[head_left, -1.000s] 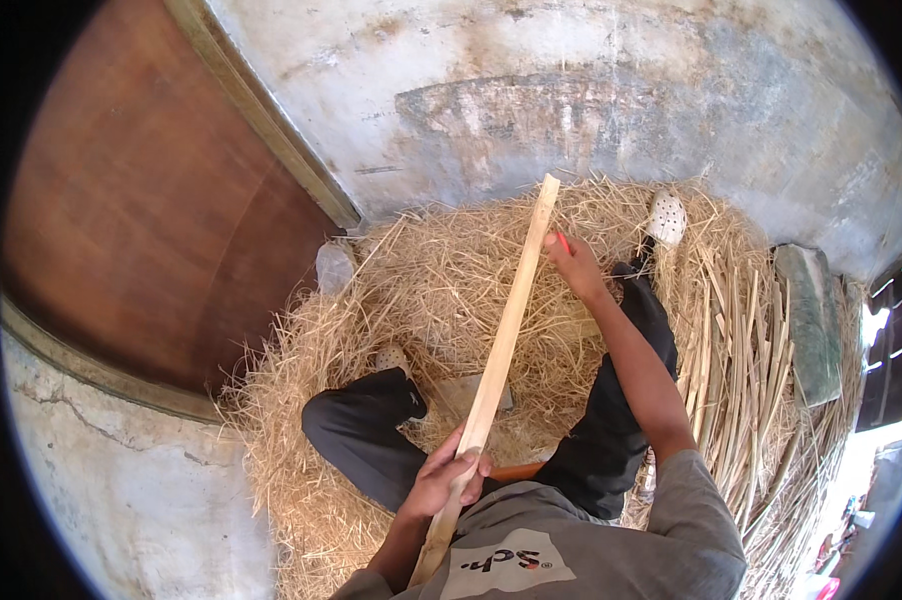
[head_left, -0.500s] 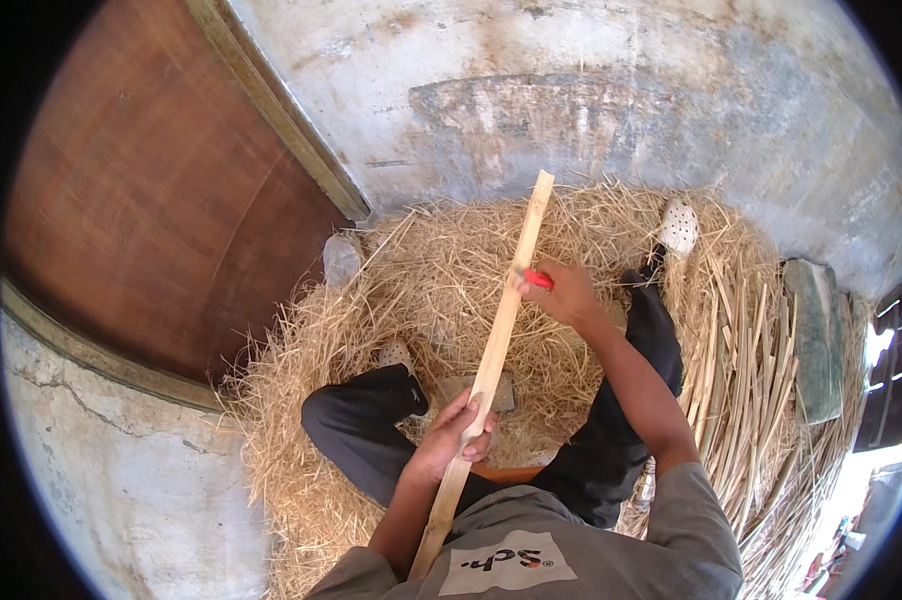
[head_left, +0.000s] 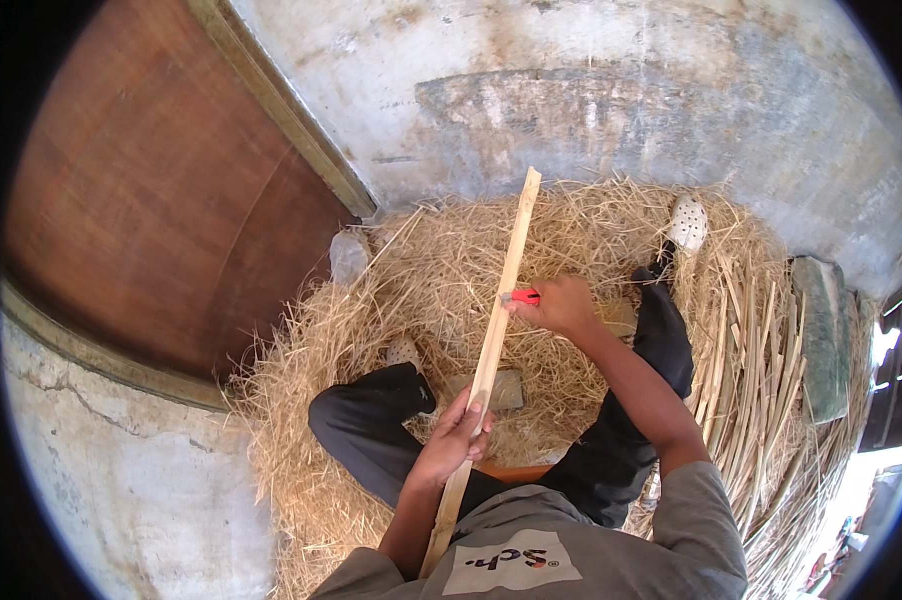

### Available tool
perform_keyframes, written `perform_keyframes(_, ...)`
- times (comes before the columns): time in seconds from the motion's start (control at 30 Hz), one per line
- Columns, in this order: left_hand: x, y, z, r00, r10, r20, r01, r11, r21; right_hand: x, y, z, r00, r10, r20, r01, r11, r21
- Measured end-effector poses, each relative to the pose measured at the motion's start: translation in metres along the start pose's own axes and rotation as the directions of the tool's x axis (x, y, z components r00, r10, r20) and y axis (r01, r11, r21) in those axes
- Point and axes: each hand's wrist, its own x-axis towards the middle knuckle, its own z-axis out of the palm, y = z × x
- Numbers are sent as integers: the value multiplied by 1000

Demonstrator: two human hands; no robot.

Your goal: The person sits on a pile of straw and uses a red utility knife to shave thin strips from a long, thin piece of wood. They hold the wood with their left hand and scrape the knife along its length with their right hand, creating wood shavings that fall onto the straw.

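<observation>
A long, flat, pale wooden strip (head_left: 509, 275) runs from beside my torso up toward the wall, tilted slightly to the right at its far end. My left hand (head_left: 456, 437) is wrapped round its lower part, above my lap. In my right hand (head_left: 559, 304) is a small red-handled tool (head_left: 522, 297), gripped between closed fingers. Its grey end touches the strip around the middle of its length. The tool's exact kind is too small to make out, and my fingers cover part of it.
Straw-like shavings (head_left: 451, 260) cover the floor around my legs. A bundle of long thin strips (head_left: 746, 350) lies at the right, beside a greenish stone slab (head_left: 821, 335). A brown door (head_left: 171, 190) stands at the left, a stained wall (head_left: 611, 110) ahead. Between my legs sits a block (head_left: 506, 390).
My right hand has drawn the red-handled tool a little way down the strip toward me. The strip's far end has swung slightly left. My left hand keeps its hold.
</observation>
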Motion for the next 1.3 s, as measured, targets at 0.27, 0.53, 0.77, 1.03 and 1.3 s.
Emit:
perform_keyframes(0.27, -8, 0, 0, 1000, -3, -4, 3, 1000, 17, 11, -1, -4, 997, 76, -32, -76, 997, 4)
perform_keyframes(0.53, -13, -6, 6, 999, 25, -36, -21, 993, 117, 8, 3, -2, 999, 48, -14, -48, 999, -3)
perform_keyframes(0.77, -35, -27, 11, 999, -32, 30, 26, 986, 164, 50, 70, -24, 880, 475, 3, -475, 880, 14)
perform_keyframes(1.03, -24, -2, 8, 998, 60, -24, -58, 995, 85, -17, -31, -24, 991, -60, 116, 54, 997, 51)
perform_keyframes(1.3, -28, -12, 13, 1000, 9, -11, -7, 988, 154, 10, 7, -31, 970, 209, 129, -215, 976, 42)
